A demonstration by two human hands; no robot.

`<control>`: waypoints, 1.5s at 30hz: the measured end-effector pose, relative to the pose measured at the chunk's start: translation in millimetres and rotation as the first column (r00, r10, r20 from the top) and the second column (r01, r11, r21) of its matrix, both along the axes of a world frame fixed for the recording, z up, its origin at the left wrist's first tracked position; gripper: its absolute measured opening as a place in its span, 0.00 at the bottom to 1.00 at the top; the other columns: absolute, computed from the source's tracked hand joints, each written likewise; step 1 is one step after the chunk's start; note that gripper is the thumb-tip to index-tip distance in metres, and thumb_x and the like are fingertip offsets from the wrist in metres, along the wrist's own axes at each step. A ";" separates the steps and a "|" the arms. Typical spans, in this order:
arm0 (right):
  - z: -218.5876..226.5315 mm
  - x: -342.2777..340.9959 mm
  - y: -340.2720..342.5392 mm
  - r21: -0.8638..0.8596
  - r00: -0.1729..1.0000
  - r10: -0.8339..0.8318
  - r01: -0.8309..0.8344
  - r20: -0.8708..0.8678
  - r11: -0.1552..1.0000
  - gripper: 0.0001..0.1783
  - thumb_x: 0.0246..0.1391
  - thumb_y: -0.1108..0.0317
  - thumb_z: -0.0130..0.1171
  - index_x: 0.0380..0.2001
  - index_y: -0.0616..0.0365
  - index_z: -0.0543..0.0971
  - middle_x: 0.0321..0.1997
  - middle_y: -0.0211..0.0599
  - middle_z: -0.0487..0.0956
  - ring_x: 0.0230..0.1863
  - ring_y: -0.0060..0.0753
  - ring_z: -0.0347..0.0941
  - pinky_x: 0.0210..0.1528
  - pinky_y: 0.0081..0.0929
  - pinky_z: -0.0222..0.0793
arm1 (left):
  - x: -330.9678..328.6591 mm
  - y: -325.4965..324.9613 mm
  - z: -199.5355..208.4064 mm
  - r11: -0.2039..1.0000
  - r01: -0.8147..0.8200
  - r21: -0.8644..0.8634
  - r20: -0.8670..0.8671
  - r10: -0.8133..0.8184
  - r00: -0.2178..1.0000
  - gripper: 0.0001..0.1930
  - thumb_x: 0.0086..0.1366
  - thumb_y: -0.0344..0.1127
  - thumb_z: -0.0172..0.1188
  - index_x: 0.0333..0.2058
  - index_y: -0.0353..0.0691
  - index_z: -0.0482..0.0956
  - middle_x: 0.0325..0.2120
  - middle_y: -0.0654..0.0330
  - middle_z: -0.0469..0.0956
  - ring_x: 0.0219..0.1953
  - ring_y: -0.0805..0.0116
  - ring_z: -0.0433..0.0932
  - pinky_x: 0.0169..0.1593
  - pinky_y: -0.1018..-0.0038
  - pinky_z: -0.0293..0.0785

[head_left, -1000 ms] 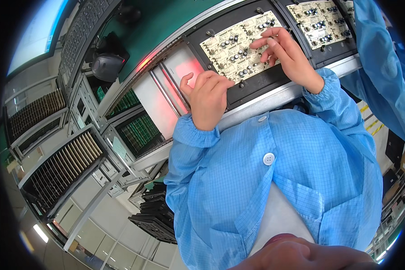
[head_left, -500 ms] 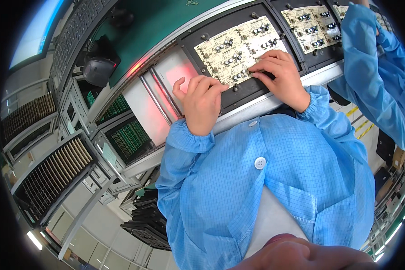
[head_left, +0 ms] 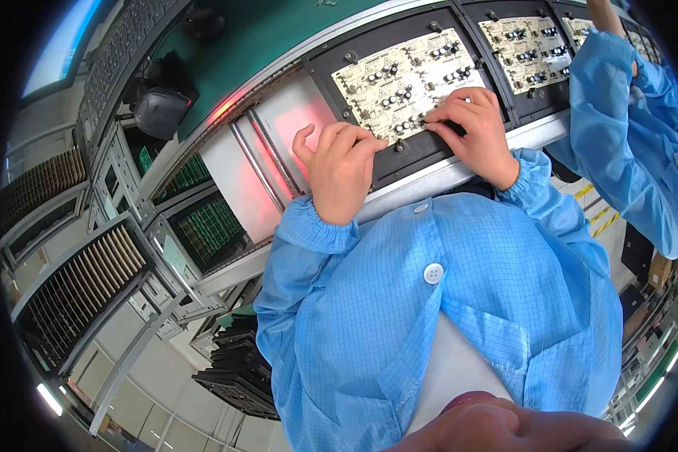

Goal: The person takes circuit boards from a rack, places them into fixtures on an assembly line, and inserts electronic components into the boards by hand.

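Note:
A cream circuit board with rows of small black-and-silver capacitors lies in a black carrier frame in front of me. My left hand is at its near left corner, thumb and forefinger brought together at the board's edge; what lies between them is hidden. At the near edge, farther right, my right hand has thumb and forefinger pinched close beside a capacitor. Anything in that pinch is too small to name.
Another carrier with a similar board stands to the right, near a co-worker's blue sleeve. Left are a conveyor rail with a screw rod, a black scanner casting red light, and racks of boards. A green mat lies beyond.
The view has shifted slightly, moving the boards a little right in the picture. My right fingertips stay at the board's near edge and my left fingers at its corner.

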State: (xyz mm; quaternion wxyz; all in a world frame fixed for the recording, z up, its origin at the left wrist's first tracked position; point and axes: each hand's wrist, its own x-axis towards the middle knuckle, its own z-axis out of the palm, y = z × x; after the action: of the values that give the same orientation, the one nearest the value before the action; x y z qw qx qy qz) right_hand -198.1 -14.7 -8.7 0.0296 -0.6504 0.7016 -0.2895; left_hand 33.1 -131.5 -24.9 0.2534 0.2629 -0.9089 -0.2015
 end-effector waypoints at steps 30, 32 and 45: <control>-3.9 28.0 -4.0 -0.097 0.960 -0.193 0.176 -0.205 0.980 0.08 0.46 0.68 0.76 0.30 0.48 0.85 0.33 0.26 0.84 0.44 0.32 0.79 0.63 0.42 0.66 | -1.0 -2.6 -7.7 1.000 0.012 0.018 -0.051 -0.011 0.999 0.10 0.54 0.28 0.71 0.34 0.53 0.88 0.33 0.72 0.79 0.47 0.67 0.78 0.62 0.49 0.54; -6.3 30.6 -4.2 -0.100 0.957 -0.141 0.119 -0.253 0.988 0.09 0.46 0.69 0.75 0.31 0.48 0.85 0.33 0.26 0.84 0.44 0.32 0.79 0.63 0.43 0.66 | 1.0 -3.4 -8.8 1.000 0.017 0.022 -0.063 -0.015 0.998 0.09 0.56 0.29 0.69 0.34 0.54 0.88 0.34 0.72 0.80 0.48 0.68 0.78 0.62 0.48 0.55; -2.1 -14.6 -8.3 0.187 0.967 0.216 -0.189 -0.135 0.964 0.10 0.58 0.70 0.69 0.42 0.57 0.84 0.38 0.41 0.84 0.42 0.49 0.81 0.47 0.42 0.74 | 214.6 20.9 21.7 0.635 -0.750 -0.185 -0.283 0.697 0.659 0.13 0.59 0.29 0.70 0.42 0.51 0.90 0.35 0.62 0.83 0.42 0.58 0.80 0.51 0.61 0.73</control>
State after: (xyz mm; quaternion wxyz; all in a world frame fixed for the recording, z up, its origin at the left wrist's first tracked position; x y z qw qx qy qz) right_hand -212.7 -23.0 -10.8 0.0610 -0.7344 0.6538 -0.1718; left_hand 247.7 -110.5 -3.2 0.4310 0.5468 -0.7173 0.0276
